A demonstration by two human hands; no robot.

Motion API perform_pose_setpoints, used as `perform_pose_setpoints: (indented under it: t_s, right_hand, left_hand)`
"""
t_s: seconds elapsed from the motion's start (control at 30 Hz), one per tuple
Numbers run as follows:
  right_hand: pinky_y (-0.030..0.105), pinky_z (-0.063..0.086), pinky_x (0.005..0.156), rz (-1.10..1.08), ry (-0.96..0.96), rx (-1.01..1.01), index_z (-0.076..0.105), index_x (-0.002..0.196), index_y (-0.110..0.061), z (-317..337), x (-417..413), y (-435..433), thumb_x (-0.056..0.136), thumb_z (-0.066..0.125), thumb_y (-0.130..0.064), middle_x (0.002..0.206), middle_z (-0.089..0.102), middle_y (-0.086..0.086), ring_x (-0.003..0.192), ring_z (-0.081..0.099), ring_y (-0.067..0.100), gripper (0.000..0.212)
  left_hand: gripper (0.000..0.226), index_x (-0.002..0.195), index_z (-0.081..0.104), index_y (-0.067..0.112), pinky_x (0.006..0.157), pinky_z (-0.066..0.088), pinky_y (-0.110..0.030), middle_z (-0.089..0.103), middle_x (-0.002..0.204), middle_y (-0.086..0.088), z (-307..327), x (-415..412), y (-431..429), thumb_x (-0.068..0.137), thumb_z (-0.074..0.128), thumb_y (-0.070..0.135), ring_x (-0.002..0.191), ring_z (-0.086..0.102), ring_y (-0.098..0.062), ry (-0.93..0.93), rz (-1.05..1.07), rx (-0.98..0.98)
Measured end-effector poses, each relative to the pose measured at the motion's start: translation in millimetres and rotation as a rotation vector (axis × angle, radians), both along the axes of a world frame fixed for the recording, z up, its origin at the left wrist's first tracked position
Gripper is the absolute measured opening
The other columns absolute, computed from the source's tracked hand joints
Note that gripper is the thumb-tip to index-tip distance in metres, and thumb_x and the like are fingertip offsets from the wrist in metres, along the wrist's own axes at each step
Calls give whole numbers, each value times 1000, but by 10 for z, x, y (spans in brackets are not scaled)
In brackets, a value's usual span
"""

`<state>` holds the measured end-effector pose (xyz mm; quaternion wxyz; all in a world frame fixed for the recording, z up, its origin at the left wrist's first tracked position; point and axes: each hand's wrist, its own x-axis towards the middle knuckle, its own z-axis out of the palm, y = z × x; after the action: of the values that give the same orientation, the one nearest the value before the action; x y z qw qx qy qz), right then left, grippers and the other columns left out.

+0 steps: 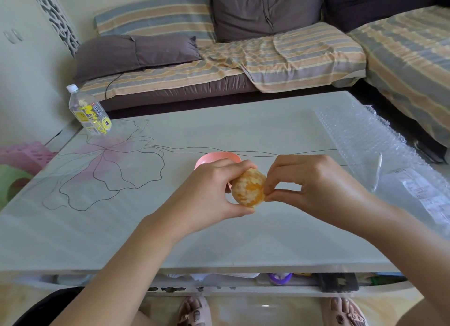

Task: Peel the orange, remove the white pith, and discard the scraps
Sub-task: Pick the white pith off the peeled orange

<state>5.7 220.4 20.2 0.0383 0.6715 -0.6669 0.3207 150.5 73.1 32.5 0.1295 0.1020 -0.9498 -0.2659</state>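
The right hand (314, 182) is closed in a pinch. Its thumb and forefinger fingertips (269, 192) meet on the right flank of the orange (248, 189), apparently on a strand of white pith; the strand is too small to confirm. The left hand (214, 192) grasps the orange from the left, thumb below and fingers curled over the top, and holds it over the glass table (170, 228).

No rind shows on the visible face. Pale pith webbing covers most of it, with one bare patch near the centre. Judgement: peeling is done and pith removal is in progress.

Key relation: the orange lies directly left of the pinch and touches it. The pull should therefore run rightward, away from the left hand, which braces the fruit.

The pink bowl (214, 157) stands on the table just behind the left hand and is partly hidden by it; its contents cannot be seen. It is the probable scrap receptacle, forward and left of the pinch.

A plastic bottle (90, 111) stands at the far left corner, and bubble wrap (365, 140) lies along the right edge
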Motion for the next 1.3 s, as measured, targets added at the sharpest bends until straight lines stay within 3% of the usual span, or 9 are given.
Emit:
perform_pose_setpoints:
  t_s: [0.23,0.3,0.4,0.57,0.73,0.83,1.0,1.13,1.3]
  right_hand:
    - [12,37,58,38,2,13,69,83,-20,0,-46,26,83,64,-26,84,60,-11,64,49,6,7]
    - [13,39,59,29,0,-5,67,85,-20,-6,-59,24,86,62,-26,87,59,-11,66,52,7,8]
    - [4,36,62,11,-68,-65,63,88,-17,-9,-55,40,89,59,-28,89,58,-12,74,54,3,12]
    - [10,44,75,8,-176,-216,71,97,-16,20,-34,54,82,69,-28,89,63,-8,82,59,-1,20]
    - [24,49,66,10,-216,-295,77,88,-14,46,-7,77,81,67,-25,82,66,-5,73,62,5,16]
    - [23,50,69,-14,-218,-315,76,85,-13,56,18,79,81,69,-22,83,66,-5,75,62,4,12]
    - [17,47,67,-79,-144,-333,70,87,-11,8,49,50,88,59,-23,87,61,-10,75,59,2,16]
    - [10,44,69,-124,-139,-351,66,87,-9,-22,51,40,90,54,-22,87,58,-11,77,55,-2,18]
    - [8,42,67,-176,-110,-356,62,88,-9,-46,54,46,92,49,-20,89,55,-11,78,56,0,17]
  left_hand:
    - [51,107,68,24,75,47,-15,63,85,9,24,-21,27,61,88,23,83,54,-6,4,30,102]
    - [46,101,68,30,73,46,-19,63,81,8,38,-27,42,60,88,25,81,54,-9,17,56,128]
    - [44,90,65,44,71,49,-23,64,87,8,64,-32,48,59,89,23,78,55,-11,49,92,235]
    - [57,111,68,34,71,48,-11,67,101,4,83,-12,37,60,89,19,81,60,-5,53,103,365]
    - [59,114,67,29,72,46,-10,66,103,1,80,-8,52,60,89,18,81,62,-5,63,85,404]
    - [59,114,68,27,73,46,-10,66,109,-3,80,0,50,60,89,16,85,65,-9,76,74,472]
    - [48,100,73,30,76,52,-17,70,103,-8,66,-21,88,56,88,19,89,69,-15,133,56,624]
    - [31,90,75,16,75,53,-19,69,96,-14,23,-52,132,60,83,13,83,68,-13,142,54,764]
    - [23,74,78,21,69,50,-18,71,81,5,-101,-113,208,54,79,32,74,63,-6,125,120,1006]
